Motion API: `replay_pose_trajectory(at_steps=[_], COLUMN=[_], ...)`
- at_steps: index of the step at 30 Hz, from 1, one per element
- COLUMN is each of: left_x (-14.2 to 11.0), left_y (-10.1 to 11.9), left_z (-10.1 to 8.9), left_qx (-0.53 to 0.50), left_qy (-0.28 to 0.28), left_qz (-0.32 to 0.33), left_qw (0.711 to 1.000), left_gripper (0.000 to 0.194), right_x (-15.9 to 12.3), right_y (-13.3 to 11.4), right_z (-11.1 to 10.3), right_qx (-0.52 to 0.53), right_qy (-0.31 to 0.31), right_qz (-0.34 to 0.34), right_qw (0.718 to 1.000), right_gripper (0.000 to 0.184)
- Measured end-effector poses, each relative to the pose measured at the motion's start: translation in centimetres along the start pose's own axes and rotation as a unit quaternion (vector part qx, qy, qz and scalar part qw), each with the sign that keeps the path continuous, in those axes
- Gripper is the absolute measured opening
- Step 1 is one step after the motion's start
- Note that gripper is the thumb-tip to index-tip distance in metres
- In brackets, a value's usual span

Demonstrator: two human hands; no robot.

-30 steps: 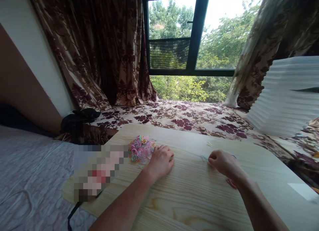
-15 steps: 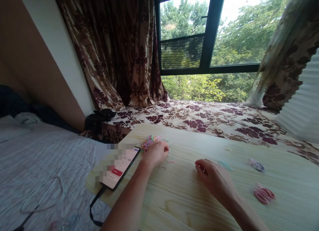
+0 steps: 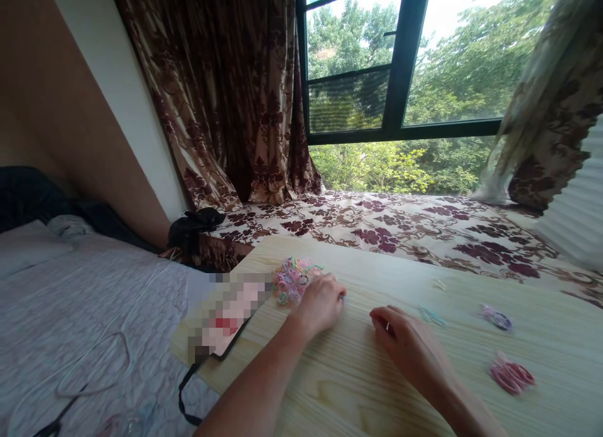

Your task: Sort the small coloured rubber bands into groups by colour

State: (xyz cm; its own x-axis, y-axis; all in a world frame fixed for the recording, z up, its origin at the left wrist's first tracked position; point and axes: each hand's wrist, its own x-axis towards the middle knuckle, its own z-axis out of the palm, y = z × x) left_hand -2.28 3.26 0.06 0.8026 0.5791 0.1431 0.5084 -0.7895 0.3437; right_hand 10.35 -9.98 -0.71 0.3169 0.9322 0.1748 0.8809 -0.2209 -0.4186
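Note:
A pile of small multicoloured elastic hair ties [image 3: 288,281] lies on the wooden tabletop. My left hand [image 3: 321,304] is just right of the pile, its fingers pinched on a hair tie of which only a bluish-purple bit shows. Across a short gap, my right hand [image 3: 409,336] rests low over the table with fingers curled in; whatever they hold, if anything, is hidden. Beyond the right hand lie some turquoise hair ties [image 3: 432,316] and a few pale yellow ones [image 3: 440,285]. Farther right are a purple bunch [image 3: 496,318] and a pink-red bunch [image 3: 511,374].
A phone [image 3: 235,318], partly pixelated, lies on the left of the table [image 3: 348,393], with a black strap [image 3: 183,393] at its lower end. A bed [image 3: 94,299] adjoins on the left. Behind the table is a flowered window seat [image 3: 377,226].
My left hand has drawn away from the pile to the right, closer to my right hand, and a bluish-purple bit shows at its fingertips. My right hand stays nearly in place.

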Motion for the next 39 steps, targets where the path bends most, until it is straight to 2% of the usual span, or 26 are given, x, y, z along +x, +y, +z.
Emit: replay_pose_trajectory(at_steps=[3,6,9,14,19,28,34,39], left_x=[0.3,0.9,1.3,0.8,0.6,1.0,0.8,0.6], left_y=[1.2,1.5,1.2,0.7,1.1,1.7,1.9,2.7], left_z=[-0.6,-1.9,-2.6,-1.1,-0.2,2.1,1.9,1.2], left_qx=[-0.035,-0.045,-0.005,0.024,0.018,0.008,-0.014,-0.067], left_qy=[-0.014,-0.041,-0.043,-0.036,0.032,0.059,0.071,0.102], left_qz=[0.024,0.014,-0.017,0.002,0.026,0.025,0.027,0.044], left_qw=[0.999,0.998,0.999,0.999,0.999,0.998,0.997,0.992], left_gripper=[0.025,0.028,0.029,0.025,0.027,0.02,0.011,0.01], right_x=[0.2,0.4,0.5,0.2,0.0,0.0,0.0,0.2], right_y=[0.5,1.0,1.1,0.4,0.1,0.1,0.2,0.3], right_z=[-0.2,-0.1,0.1,0.1,0.2,0.3,0.2,0.3], right_qx=[0.018,0.032,0.024,0.011,0.006,0.005,0.021,0.064], right_qy=[0.024,0.047,0.033,-0.008,0.006,0.016,0.051,0.089], right_qz=[-0.006,-0.007,-0.001,0.007,-0.003,0.009,0.004,0.012], right_qw=[1.0,0.998,0.999,1.0,1.0,1.0,0.998,0.994], right_gripper=[0.032,0.032,0.035,0.039,0.039,0.035,0.034,0.033])
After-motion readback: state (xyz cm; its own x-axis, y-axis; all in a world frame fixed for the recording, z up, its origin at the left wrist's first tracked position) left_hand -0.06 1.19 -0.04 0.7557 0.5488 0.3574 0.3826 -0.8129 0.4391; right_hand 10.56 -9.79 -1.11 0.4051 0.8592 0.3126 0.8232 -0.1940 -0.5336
